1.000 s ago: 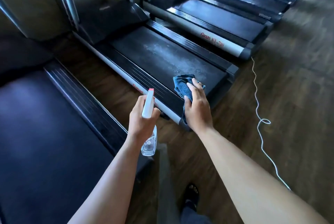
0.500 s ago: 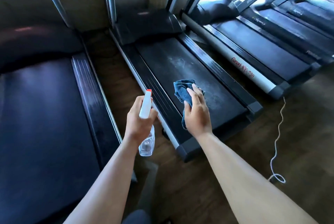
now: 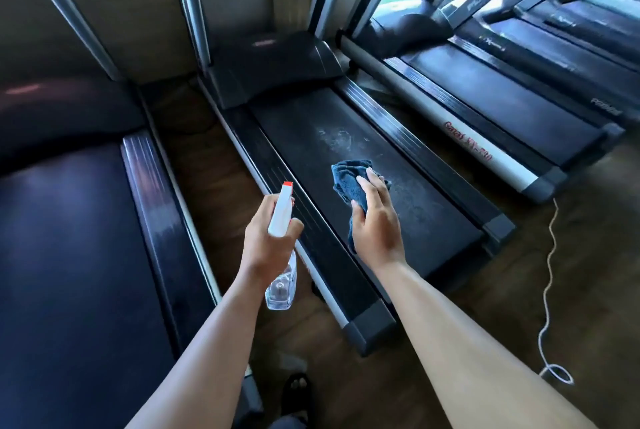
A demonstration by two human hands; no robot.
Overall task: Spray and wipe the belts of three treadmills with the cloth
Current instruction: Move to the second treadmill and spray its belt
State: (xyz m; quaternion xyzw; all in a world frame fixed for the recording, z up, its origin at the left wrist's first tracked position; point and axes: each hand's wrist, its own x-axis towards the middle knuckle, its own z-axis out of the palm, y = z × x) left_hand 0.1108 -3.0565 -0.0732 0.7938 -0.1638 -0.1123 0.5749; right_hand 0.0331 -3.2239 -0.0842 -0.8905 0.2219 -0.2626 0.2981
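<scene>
The middle treadmill's black belt (image 3: 408,207) runs away from me, dusty with pale smears further up. My right hand (image 3: 375,220) grips a crumpled blue cloth (image 3: 348,177) over the near half of that belt; I cannot tell whether the cloth touches the belt. My left hand (image 3: 268,240) holds a clear spray bottle (image 3: 281,285) with a white, red-tipped head, over the belt's left side rail. A wider treadmill belt (image 3: 69,272) lies at the left, and another treadmill belt (image 3: 502,106) at the right.
Brown wooden floor (image 3: 571,255) lies between and behind the machines. A white cord (image 3: 549,290) trails over it at the right. Metal uprights (image 3: 188,2) rise at the front ends. More treadmills stand at the far right. My foot (image 3: 296,390) is at the bottom.
My view has swung to the right and come nearer, so the middle treadmill now lies straight ahead. Both hands keep their hold on bottle and cloth.
</scene>
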